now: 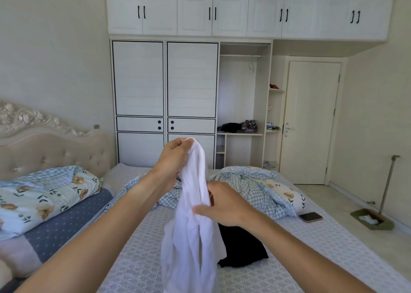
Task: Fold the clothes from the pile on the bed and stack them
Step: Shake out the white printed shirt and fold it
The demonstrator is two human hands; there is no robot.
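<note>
Currently early stage. Left hand pinches the top end of a white garment, lifted above the bed; right hand grips the same garment lower down, fingers curled into the cloth. Garment hangs bunched, unfolded, lower end near the mattress. Black garment lies crumpled on the bed just behind it, not yet folded. No folded stack visible. Judgement: both items remain to fold and stack; white one needs spreading out first.
</note>
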